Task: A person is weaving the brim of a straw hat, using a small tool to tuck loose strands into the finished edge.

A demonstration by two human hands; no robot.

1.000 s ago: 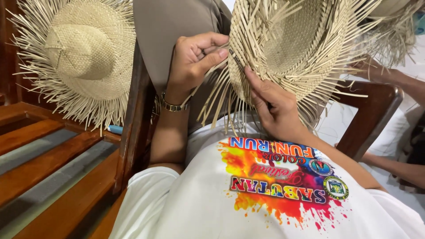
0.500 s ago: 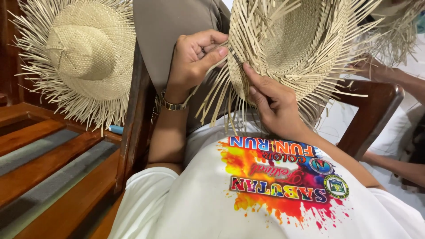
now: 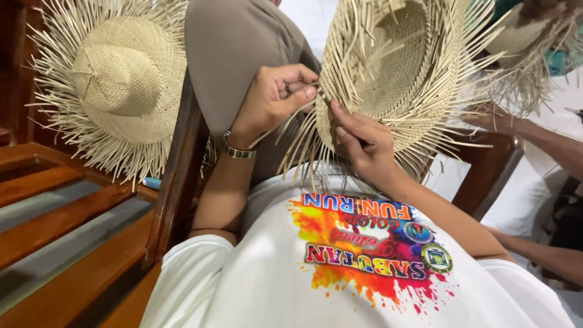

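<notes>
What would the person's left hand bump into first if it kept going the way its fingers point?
Probably the unfinished straw hat: the left hand points right, its fingertips already pinching a loose strand at the hat's brim, beside the right hand.

Matt woven straw hat (image 3: 395,73), glossy wooden bench (image 3: 67,212), metal bracelet (image 3: 238,150)

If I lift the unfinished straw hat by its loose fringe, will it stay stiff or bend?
The unfinished straw hat probably feels light: both hands hold it up by the brim. Its loose strands droop, so the fringe likely bends. The woven crown looks firmer.
</notes>
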